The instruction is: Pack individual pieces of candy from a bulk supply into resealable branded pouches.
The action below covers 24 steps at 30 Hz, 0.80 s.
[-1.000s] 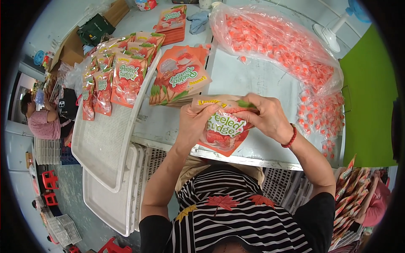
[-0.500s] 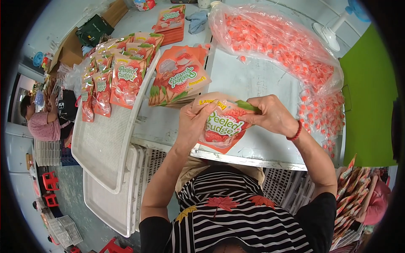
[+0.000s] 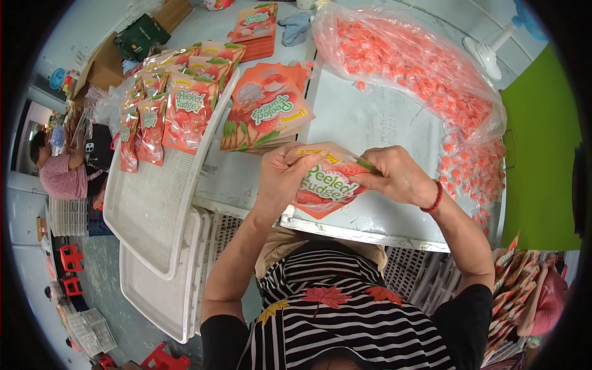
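Both my hands grip a pink-and-red candy pouch (image 3: pixel 330 185) over the table's front edge. My left hand (image 3: pixel 282 176) pinches its upper left corner, thumb on the printed face. At the upper right corner, my right hand (image 3: pixel 394 176) is closed on the film, a red bracelet on the wrist. The pouch's top edge bows between them; its inside cannot be seen. Just beyond my left hand lies a fanned stack of flat pouches (image 3: pixel 265 108). To the right, small wrapped pink candies (image 3: pixel 472 166) spill from a large clear bag (image 3: pixel 410 74).
Filled pouches (image 3: pixel 188 111) lie on a white mesh tray (image 3: pixel 151 209) at the left, with more trays (image 3: pixel 154 296) beneath. Another pouch stack (image 3: pixel 254 31) and a blue cloth (image 3: pixel 295 29) are at the back. A green panel (image 3: pixel 542 148) borders the right; other people sit at both sides.
My hands have drawn slightly closer together on the pouch, and its top edge now bulges more. The whole view has shifted a little; the stacks and candies appear unmoved.
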Each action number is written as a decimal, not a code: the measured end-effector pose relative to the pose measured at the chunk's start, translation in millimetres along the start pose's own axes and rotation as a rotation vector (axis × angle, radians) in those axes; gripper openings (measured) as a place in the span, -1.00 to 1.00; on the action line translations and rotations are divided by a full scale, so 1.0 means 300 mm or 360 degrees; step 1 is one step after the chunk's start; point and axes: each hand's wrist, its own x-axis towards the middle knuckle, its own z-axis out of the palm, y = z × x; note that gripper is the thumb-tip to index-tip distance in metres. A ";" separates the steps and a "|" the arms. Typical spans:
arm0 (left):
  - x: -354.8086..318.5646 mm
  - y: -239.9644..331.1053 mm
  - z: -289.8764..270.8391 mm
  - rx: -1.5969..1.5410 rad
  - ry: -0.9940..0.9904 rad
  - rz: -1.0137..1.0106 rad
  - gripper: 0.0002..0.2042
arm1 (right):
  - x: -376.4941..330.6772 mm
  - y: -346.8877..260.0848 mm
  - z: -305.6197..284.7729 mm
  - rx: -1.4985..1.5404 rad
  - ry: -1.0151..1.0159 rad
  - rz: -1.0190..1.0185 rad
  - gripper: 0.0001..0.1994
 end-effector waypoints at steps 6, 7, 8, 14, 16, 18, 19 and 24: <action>-0.008 0.037 -0.050 -0.0004 -0.0037 0.0083 -0.87 | 0.019 -0.066 -0.001 -0.0148 -0.0040 0.0002 -0.81; -0.011 0.054 -0.056 0.0059 -0.0049 0.0092 -0.86 | 0.023 -0.081 0.001 -0.0099 -0.0059 0.0027 -0.81; -0.013 0.068 -0.070 0.0133 -0.0049 0.0106 -0.85 | 0.024 -0.080 0.006 -0.0086 -0.0092 -0.0027 -0.81; -0.011 0.052 -0.153 0.0043 -0.0073 0.0301 -0.86 | 0.045 -0.131 0.032 -0.0102 -0.0004 -0.0003 -0.83; -0.021 0.071 -0.220 0.0081 -0.0077 0.0288 -0.86 | 0.067 -0.138 0.058 0.0084 -0.0028 0.0164 -0.85; -0.045 0.134 -0.270 -0.0249 -0.0027 0.0188 -0.86 | 0.092 -0.146 0.076 0.0411 -0.0124 0.0286 -0.89; -0.050 0.150 -0.293 -0.0253 -0.0017 0.0203 -0.86 | 0.113 -0.172 0.092 0.0393 -0.0163 0.0251 -0.88; -0.089 0.295 -0.445 0.0041 0.0268 0.0163 -0.86 | 0.292 -0.290 0.159 0.0267 -0.0309 -0.0070 -0.87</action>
